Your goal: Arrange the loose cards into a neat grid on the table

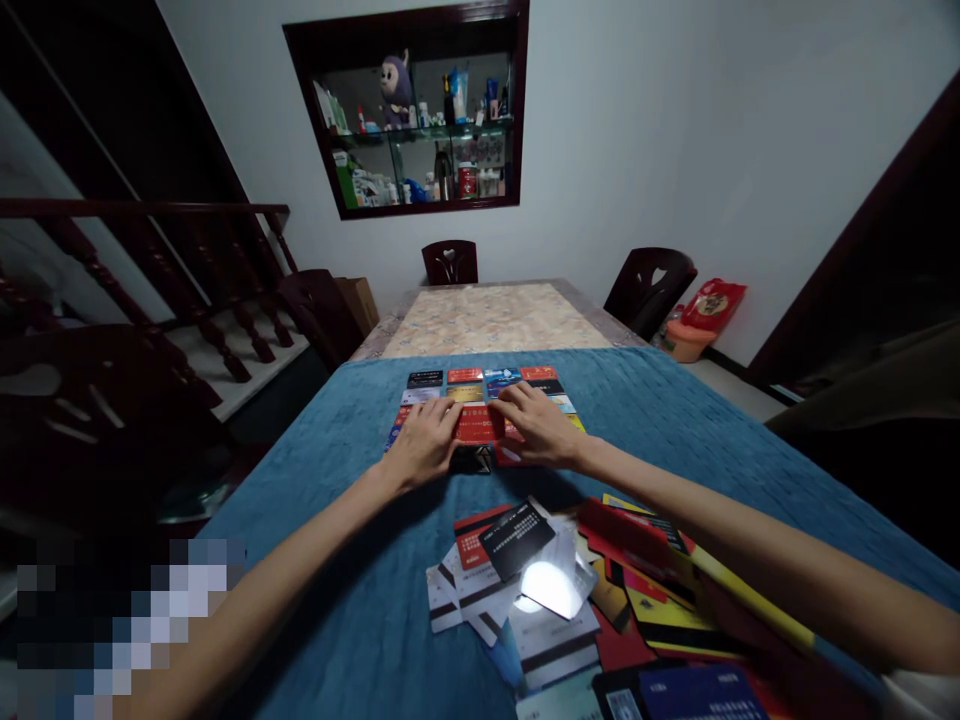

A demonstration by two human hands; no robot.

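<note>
Red card [474, 424] between left grip [424, 442] and right grip [543, 425]: judged under alignment; next move calls for light squaring. Fingers bent; whether pinching, cannot tell.

Dim room with pale walls [600, 130], a dark-framed shelf niche [431, 209], wooden railing [150, 208] and dark chairs [637, 285].

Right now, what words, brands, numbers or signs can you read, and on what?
No text reads cleanly enough to quote.
Red card between left hand and right hand: pale characters, too blurred.
Loose black card: lines of pale print, too small.
Blue card: pale print, too small.
Dark card beside it: square code-like patch, unreadable.
Red bag: printed patch, too blurred.
</note>
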